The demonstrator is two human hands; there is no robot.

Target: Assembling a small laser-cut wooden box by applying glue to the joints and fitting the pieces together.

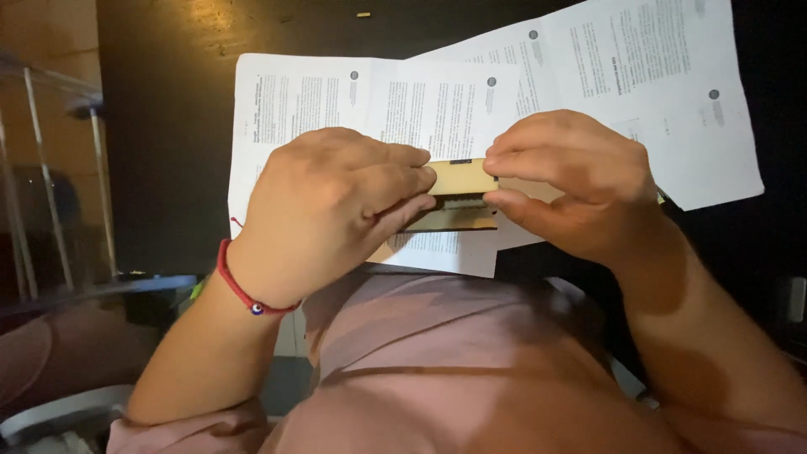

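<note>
A small flat wooden piece [461, 178], pale tan with a notched lower edge, is held between both hands just above several printed paper sheets [319, 101]. My left hand [328, 210] pinches its left end with thumb and fingers; a red string bracelet [239, 290] circles that wrist. My right hand [572, 181] pinches the right end between thumb and forefinger. A second thin wooden slat [458, 222] shows just under the first; much of both is hidden by my fingers.
The sheets lie overlapping on a dark table [168, 151]. A metal-framed shelf or chair [59, 168] stands at the left. My pink shirt [437, 353] fills the lower middle of the view.
</note>
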